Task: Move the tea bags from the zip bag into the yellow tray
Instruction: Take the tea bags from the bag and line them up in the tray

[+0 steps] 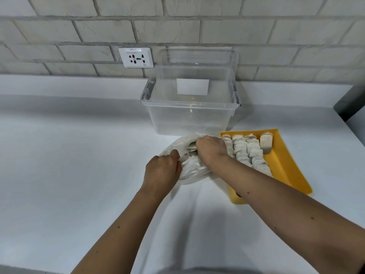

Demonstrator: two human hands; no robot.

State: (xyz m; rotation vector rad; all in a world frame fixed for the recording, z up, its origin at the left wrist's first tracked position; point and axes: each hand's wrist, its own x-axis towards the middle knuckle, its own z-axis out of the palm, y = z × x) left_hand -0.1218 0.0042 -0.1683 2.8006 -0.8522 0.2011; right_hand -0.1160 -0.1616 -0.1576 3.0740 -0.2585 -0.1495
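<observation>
A clear zip bag point(190, 171) lies on the white counter, left of the yellow tray point(286, 161). My left hand point(162, 171) pinches the near edge of the bag's mouth and holds it apart. My right hand point(210, 150) reaches into the opening; its fingertips are hidden inside, where a few tea bags point(191, 153) show through the plastic. Several tea bags point(247, 150) stand in rows in the tray's left half, with one more point(265, 143) upright to their right. My right forearm crosses over the tray's near left corner.
A clear plastic storage bin point(189, 115) with a white label stands just behind the bag and tray, against the brick wall. A wall socket point(135, 57) sits above the counter's back ledge. The white counter point(69, 155) stretches to the left.
</observation>
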